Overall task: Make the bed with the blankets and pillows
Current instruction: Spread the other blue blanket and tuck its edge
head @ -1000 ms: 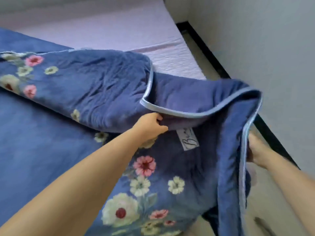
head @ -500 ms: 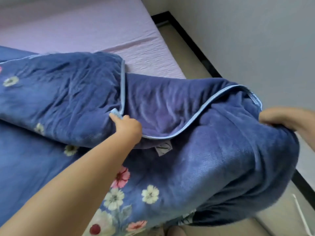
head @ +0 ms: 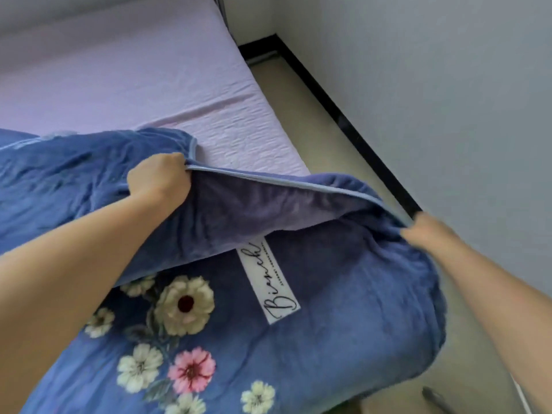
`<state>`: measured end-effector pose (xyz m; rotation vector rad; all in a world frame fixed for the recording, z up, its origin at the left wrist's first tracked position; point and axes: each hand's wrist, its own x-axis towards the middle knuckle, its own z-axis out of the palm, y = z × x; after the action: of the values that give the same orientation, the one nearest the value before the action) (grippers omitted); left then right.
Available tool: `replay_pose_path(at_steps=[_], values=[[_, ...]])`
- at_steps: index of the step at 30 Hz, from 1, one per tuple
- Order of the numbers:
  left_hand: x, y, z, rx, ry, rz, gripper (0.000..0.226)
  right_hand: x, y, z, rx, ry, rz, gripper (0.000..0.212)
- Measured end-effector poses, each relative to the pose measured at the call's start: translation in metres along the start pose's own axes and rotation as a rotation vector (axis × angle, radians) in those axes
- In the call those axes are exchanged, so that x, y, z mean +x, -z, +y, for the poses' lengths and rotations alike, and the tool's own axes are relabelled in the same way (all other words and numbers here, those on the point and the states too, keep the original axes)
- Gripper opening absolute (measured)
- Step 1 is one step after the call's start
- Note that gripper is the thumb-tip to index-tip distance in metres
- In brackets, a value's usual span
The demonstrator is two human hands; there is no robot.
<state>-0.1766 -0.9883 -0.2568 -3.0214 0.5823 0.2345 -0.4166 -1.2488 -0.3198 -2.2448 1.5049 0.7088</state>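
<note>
A thick blue blanket [head: 328, 294] with a flower print and a white label [head: 268, 282] lies bunched over the near part of the bed. Its pale-blue piped edge is stretched taut between my two hands. My left hand [head: 158, 180] is closed on that edge near the middle of the bed. At the bed's right side, my right hand [head: 424, 231] grips the same edge over the gap beside the bed. The lilac bedsheet [head: 134, 85] is bare beyond the blanket. No pillows are in view.
A grey-white wall [head: 448, 100] runs along the right, with a black skirting board [head: 343, 115] at its foot. A narrow strip of beige floor [head: 313, 109] separates bed and wall. A dark object [head: 436, 398] lies on the floor at the bottom right.
Both hands have shifted forward along the blanket's piped edge and pulled it taut. The right hand dropped lower and nearer the bed; more of the lilac sheet shows.
</note>
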Motion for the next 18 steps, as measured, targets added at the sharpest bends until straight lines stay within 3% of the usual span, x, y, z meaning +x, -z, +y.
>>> replay_pose_path(at_steps=[3,5,8,10,12,15,18], values=[[0.013,-0.019,0.023,0.006,0.031,-0.047,0.028,0.012,-0.008,-0.069,-0.028,0.474,0.051,0.060],[0.016,-0.029,0.031,0.058,0.067,-0.103,0.029,0.011,-0.015,-0.097,-0.173,0.690,-0.025,0.080],[0.021,-0.040,0.031,0.157,0.156,-0.216,0.030,0.017,-0.025,-0.118,-0.322,0.765,-0.130,0.086],[0.024,-0.043,0.027,0.158,0.216,-0.257,0.031,0.024,-0.028,-0.129,-0.437,0.843,-0.125,0.066],[0.029,-0.042,0.021,0.092,0.293,-0.285,0.053,0.030,-0.031,-0.137,-0.536,0.909,-0.067,0.039],[0.039,-0.038,0.006,-0.093,0.427,-0.367,0.085,0.039,-0.030,-0.154,-0.520,0.937,-0.019,0.031],[0.050,-0.046,-0.016,-0.194,0.455,-0.523,0.112,0.054,-0.033,-0.176,-0.345,0.868,-0.308,0.037]])
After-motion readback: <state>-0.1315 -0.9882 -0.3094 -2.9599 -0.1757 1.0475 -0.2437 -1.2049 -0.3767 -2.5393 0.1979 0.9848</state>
